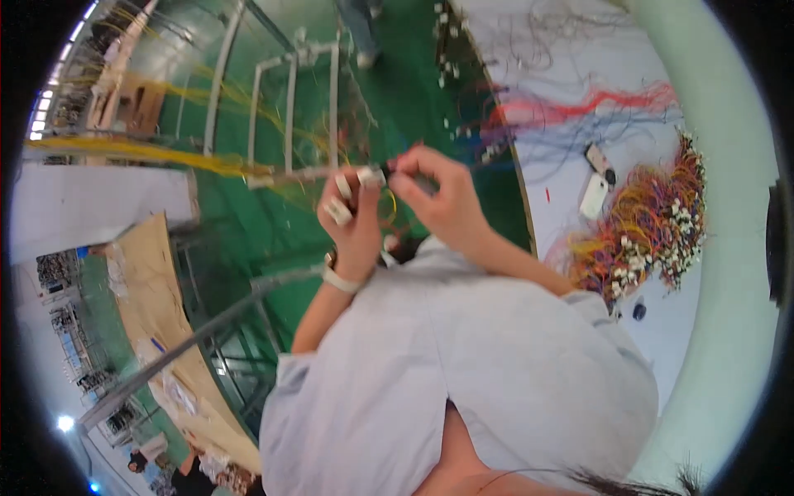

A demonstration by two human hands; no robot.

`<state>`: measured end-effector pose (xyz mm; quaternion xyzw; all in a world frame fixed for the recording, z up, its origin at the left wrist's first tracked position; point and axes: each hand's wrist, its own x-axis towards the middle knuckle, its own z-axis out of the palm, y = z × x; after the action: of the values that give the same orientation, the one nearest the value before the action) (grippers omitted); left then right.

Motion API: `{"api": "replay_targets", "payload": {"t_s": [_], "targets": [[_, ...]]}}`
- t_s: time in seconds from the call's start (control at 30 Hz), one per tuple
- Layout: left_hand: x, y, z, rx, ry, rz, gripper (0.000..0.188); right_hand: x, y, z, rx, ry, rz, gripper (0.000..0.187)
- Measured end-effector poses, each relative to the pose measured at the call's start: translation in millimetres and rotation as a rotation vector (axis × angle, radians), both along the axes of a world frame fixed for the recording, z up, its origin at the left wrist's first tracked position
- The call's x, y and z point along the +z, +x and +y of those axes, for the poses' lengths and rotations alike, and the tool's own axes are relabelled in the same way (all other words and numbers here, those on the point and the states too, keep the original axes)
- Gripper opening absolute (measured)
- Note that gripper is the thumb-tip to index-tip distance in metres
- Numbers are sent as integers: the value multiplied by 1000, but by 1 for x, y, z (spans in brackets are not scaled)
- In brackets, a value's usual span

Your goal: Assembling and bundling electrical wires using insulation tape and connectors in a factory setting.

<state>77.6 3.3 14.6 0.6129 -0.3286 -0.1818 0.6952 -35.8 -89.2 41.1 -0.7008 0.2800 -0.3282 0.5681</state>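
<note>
My left hand [361, 231] is closed, pinching a small white plastic connector [372, 176] between thumb and fingers. Two more white pieces [337, 211] sit at its other fingers; whether they are connectors or finger covers I cannot tell. Close against it on the right, my right hand [451, 198] is closed in a pinch on a thin wire with a dark and red end [392, 165], which meets the connector. A yellow wire [392, 203] curves below the fingertips. Whether the wire end is inside the connector is too small to make out.
Yellow wires [132, 153] hang along a metal rack [289, 116] at left. On the white table [538, 231] at right lie red wires [587, 106], a heap of multicoloured wires with white connectors [645, 223] and a white phone-like object [594, 196]. Someone's leg [360, 29] shows at the top.
</note>
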Motion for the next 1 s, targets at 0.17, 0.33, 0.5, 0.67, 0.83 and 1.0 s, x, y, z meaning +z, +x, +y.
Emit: {"api": "replay_targets", "payload": {"t_s": [0.17, 0.33, 0.5, 0.67, 0.83, 1.0], "targets": [[-4, -7, -12, 17, -43, 57, 8, -10, 7, 6, -33, 167, -32, 18], [-13, -15, -23, 14, -63, 53, 9, -24, 1, 2, -20, 339, -153, 18], [-16, -18, -31, -47, -10, 83, 10, -40, -2, -3, 27, 621, -233, 18], [-13, -18, -29, -137, 112, 266, 16, -52, -4, -12, -18, 455, -221, 31], [-14, -17, -27, -264, 296, 226, 21, -61, -19, -24, 21, 261, -174, 53], [-21, -28, -23, -334, 289, 110, 24, -71, -47, -33, 174, 397, -91, 60]]}}
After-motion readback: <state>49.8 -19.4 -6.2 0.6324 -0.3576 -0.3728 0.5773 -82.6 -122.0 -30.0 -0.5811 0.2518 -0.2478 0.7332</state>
